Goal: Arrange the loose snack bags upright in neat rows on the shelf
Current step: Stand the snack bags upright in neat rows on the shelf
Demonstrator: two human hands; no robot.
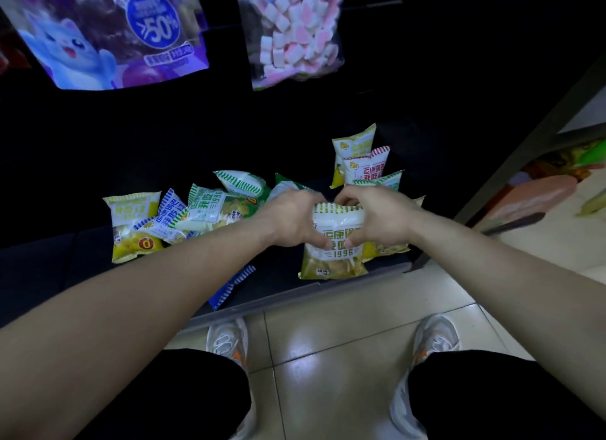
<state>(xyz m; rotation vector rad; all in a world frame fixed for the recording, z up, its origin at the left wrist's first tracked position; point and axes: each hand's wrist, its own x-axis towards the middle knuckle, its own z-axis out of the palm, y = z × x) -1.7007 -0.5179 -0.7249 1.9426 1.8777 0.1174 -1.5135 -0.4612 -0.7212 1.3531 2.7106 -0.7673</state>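
A green-and-white snack bag stands upright at the front edge of the dark bottom shelf. My left hand and my right hand both grip its upper part, thumbs on its front. Behind it a short row of upright bags runs back: a yellow one, a red-striped one and a green one. To the left lies a loose heap: a yellow bag, a blue-striped bag, and green bags. Another blue-striped bag lies flat under my left forearm.
A purple pouch and a clear bag of pink-and-white candy hang above the shelf. A dark shelf upright bounds the right side. My shoes stand on pale floor tiles in front of the shelf.
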